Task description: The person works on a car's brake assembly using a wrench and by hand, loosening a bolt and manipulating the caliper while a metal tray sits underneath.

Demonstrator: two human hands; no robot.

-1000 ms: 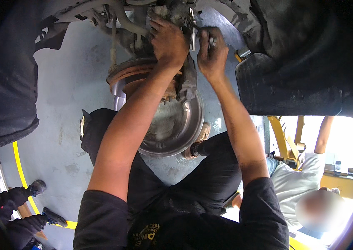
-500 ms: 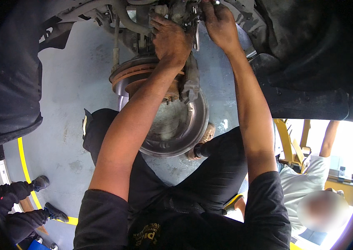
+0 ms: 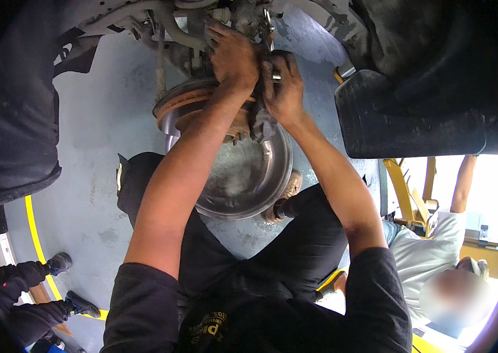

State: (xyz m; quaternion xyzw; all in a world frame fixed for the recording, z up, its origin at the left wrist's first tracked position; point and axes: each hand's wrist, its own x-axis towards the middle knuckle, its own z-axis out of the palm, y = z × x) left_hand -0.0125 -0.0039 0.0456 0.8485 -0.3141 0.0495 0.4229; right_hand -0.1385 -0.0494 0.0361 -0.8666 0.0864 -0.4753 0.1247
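Note:
My left hand [image 3: 234, 62] lies against dark suspension parts above the rusty brake disc [image 3: 187, 106]. Its visible fingers stretch up and leftward; the thumb side is hidden. Close beside it, my right hand [image 3: 285, 88] has its fingers curled in front of the brake caliper [image 3: 264, 125]. A small shiny metal piece [image 3: 276, 77] shows at those fingers; whether it is a ring or part of a tool is unclear. Just above them a slim silver tool [image 3: 270, 28], wrench-like, stands upright against the suspension. What the right fingers close around is hidden.
Below the disc, a round metal wheel or pan [image 3: 243, 209] sits between my legs. Dark fender liners [image 3: 414, 126] hang on both sides. A co-worker in a white shirt [image 3: 425, 247] is at right near a yellow stand [image 3: 401, 188]. Another person's legs [image 3: 31, 269] show at left.
My right hand has come down and leftward from the top of the suspension to beside my left hand. My left hand has shifted slightly, its fingers straighter. The silver tool now shows higher up.

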